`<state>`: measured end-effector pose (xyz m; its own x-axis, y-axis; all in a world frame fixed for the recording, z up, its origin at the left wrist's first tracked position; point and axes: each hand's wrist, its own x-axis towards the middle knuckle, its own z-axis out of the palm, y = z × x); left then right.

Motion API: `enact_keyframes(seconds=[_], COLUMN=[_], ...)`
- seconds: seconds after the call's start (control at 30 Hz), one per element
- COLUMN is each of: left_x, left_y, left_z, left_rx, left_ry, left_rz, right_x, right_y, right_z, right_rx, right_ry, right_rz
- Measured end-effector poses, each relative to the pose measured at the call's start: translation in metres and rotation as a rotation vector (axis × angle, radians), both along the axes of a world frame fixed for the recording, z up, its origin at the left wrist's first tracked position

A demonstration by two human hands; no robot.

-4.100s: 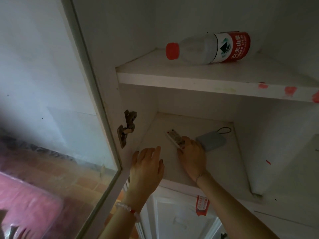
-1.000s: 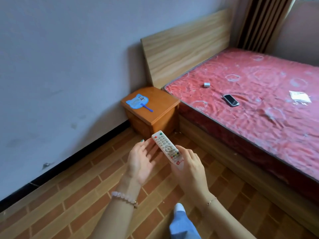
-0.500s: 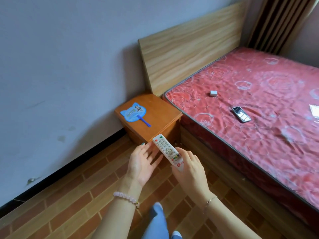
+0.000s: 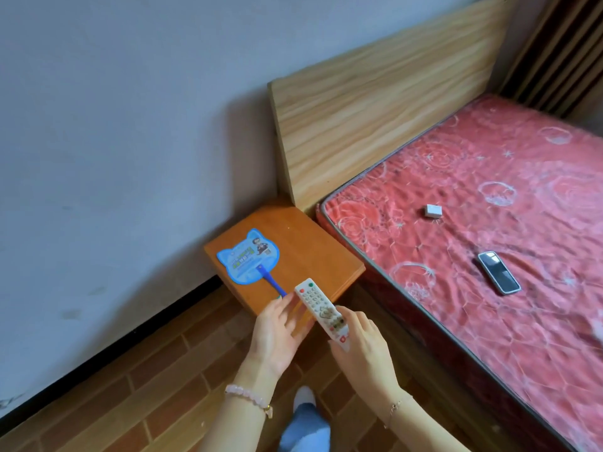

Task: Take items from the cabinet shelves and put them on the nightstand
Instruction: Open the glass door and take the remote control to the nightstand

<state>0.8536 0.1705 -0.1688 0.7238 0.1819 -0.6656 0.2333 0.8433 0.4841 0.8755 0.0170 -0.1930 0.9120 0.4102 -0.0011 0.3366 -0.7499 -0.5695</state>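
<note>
My right hand grips the lower end of a white remote control, whose far end reaches over the near corner of the orange wooden nightstand. My left hand is open beside the remote, fingers straight, just at the nightstand's front edge. A blue cat-shaped hand fan lies flat on the nightstand's left part, its handle pointing toward my left fingertips. The cabinet is out of view.
A bed with a red patterned mattress and wooden headboard stands right of the nightstand. A phone and a small white box lie on the mattress. Grey wall to the left, brick-pattern floor below.
I took the remote from the cabinet shelf and turned to the bed. Over the last second I have moved closer, and the remote's tip now hangs over the nightstand's near corner.
</note>
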Motion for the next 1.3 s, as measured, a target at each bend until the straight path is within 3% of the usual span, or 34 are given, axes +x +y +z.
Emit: enact_keyframes(seconds=[0.43,0.77,0.87,1.03,1.3], left_x=[0.157,0.256,0.267,0.265,0.247], left_y=[0.048,0.056,0.062,0.069,0.074], left_z=[-0.083,-0.178,-0.193,-0.198,-0.193], left_rx=[-0.022,-0.012,0.167,0.688,1.318], left_ry=[0.146,0.290,0.353,0.429,0.474], left_rz=[0.021,0.081,0.006,-0.149,-0.350], right_x=[0.155,0.260,0.282,0.306,0.310], right_y=[0.052,0.074,0.073,0.077,0.084], right_z=[-0.075,-0.172,-0.203,-0.236,-0.266], right_rx=[-0.046,-0.042,-0.055,-0.114,-0.150], right_ry=[0.201,0.493,0.494,0.456,0.350], right_rz=[-0.081,-0.228,-0.229,-0.212,-0.150])
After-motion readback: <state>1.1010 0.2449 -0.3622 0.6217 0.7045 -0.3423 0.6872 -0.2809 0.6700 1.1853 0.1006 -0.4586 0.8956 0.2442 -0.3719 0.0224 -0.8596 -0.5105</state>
